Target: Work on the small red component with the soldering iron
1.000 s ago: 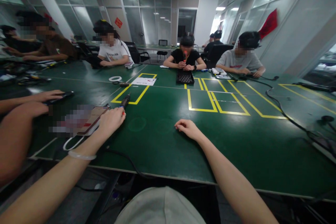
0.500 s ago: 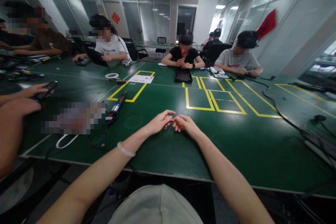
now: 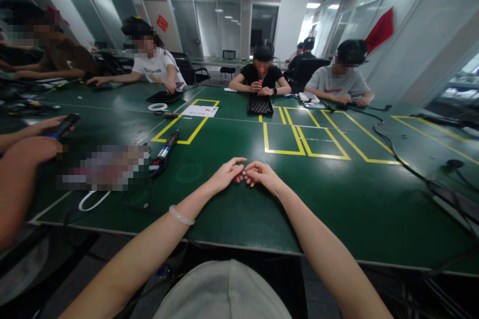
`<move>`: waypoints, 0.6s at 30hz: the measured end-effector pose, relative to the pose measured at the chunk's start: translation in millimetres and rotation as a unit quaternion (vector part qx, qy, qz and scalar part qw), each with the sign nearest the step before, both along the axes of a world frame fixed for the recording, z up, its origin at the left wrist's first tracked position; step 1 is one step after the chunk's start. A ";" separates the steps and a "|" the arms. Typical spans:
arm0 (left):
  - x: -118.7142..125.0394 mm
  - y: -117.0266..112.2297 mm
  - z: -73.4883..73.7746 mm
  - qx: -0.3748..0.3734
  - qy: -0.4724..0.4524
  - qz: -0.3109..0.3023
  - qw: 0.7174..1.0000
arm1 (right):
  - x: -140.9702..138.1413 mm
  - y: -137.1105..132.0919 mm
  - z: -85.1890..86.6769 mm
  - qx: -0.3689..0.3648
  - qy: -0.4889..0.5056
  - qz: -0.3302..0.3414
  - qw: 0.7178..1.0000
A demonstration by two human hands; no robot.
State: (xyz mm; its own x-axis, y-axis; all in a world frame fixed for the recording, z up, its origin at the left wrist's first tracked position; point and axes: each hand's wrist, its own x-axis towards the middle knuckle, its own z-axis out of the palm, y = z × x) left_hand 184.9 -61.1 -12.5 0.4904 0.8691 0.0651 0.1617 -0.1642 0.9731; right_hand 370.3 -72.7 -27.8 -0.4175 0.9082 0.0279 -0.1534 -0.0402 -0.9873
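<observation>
My left hand [image 3: 229, 173] and my right hand [image 3: 259, 174] meet just above the green tabletop, their fingertips almost touching. A tiny pale thing [image 3: 244, 173] shows between them, too small to name. The fingers of my right hand are bent together in a pinch at this spot. On my left hand the index finger reaches forward over the gap, while the other fingers curl inward toward the thumb. What the curled fingertips hold is largely hidden. A translucent bracelet [image 3: 181, 216] circles my left wrist.
An electric screwdriver [image 3: 164, 152] with a cable lies left of my hands, near a blurred-out patch. Yellow tape outlines [image 3: 284, 152] mark the green table [image 3: 232, 219]. Another person's hand [image 3: 62, 127] holds a dark tool at left. Across sit several people, one behind a black tray [image 3: 260, 105].
My hands stay nearly in place; the right fingers have closed a little, and a pale speck shows where a reddish one was. Across the table, a person has lowered a dark tray flat.
</observation>
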 end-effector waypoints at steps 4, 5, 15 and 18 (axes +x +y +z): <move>0.8 2.5 -4.5 -0.030 0.020 0.036 0.999 | 1.1 1.0 0.4 0.021 -0.002 -0.026 0.999; 0.9 3.1 -5.2 -0.039 0.035 0.043 0.998 | 1.4 1.7 0.1 0.027 -0.005 -0.031 0.999; -1.9 -0.6 -0.1 0.017 0.123 0.011 0.992 | -1.1 4.6 -5.4 0.153 -0.081 -0.042 0.984; -3.0 -4.7 2.2 0.053 0.136 0.003 0.989 | -0.5 3.9 -3.8 0.158 -0.099 -0.058 0.981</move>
